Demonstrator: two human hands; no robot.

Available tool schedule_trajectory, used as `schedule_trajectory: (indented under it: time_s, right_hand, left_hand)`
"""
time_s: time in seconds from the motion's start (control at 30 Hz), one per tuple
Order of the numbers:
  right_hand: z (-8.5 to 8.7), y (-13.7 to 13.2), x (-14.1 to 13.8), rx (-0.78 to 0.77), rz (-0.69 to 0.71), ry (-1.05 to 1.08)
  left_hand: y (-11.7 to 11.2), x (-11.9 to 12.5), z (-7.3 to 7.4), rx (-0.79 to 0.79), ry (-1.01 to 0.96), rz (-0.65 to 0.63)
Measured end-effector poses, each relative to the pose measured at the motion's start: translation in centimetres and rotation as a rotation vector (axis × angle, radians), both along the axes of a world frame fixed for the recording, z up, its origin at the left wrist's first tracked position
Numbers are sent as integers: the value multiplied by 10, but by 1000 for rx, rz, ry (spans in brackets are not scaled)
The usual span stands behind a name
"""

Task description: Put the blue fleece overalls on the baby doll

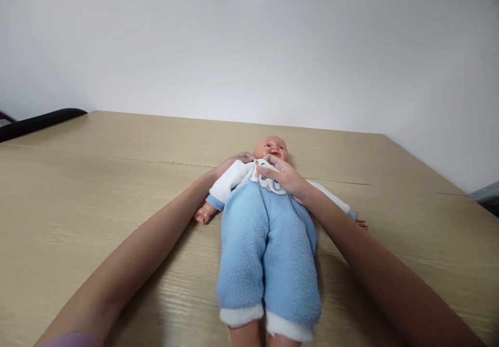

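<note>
A baby doll [273,145] lies on its back, its bald head toward the far side and its bare legs toward me. It wears a fleecy romper [245,243] with blue trouser legs, white sleeves and cuffs, and an animal patch on the chest. At the shoulder beside the neck, my left hand [239,159] is closed on the romper's collar, its fingertips partly hidden. My right hand [286,176] lies over the chest, thumb and fingers bent around the cloth below the chin. Both doll arms are spread out sideways.
The doll rests on a wooden table [117,191] with thin seams across its top. Behind it stands a white partition [234,51]. A black curved chair part [47,121] shows at the left edge, and a dark object [487,196] at the right.
</note>
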State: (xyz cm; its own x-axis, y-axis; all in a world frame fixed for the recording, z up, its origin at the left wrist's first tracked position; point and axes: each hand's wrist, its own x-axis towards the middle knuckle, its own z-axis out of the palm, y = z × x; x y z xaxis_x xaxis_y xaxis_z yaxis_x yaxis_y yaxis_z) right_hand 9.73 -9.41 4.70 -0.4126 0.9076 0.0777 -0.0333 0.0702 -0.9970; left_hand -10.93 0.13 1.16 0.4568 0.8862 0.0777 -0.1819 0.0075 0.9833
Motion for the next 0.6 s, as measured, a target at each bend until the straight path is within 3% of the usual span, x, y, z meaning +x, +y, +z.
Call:
schedule_trajectory:
  time_s: [0.13, 0.23, 0.33, 0.43, 0.5, 0.6]
  right_hand:
    - [3, -1, -2, -49, -15, 37]
    - [12, -3, -1, -20, -43, -53]
    - [27, -6, 11, 161, -103, -395]
    - [43, -9, 30, 339, -166, -796]
    - [48, -9, 42, 318, -160, -911]
    - [46, -8, 52, 224, -95, -926]
  left_hand:
    - [-3, -11, 5, 19, 107, -131]
    - [-8, -32, 10, 31, 197, -138]
    - [-13, -48, 26, 220, 359, -64]
    - [-27, -57, 52, 444, 529, -62]
    - [-42, -59, 72, 484, 592, -180]
    - [-63, -59, 93, 424, 722, -422]
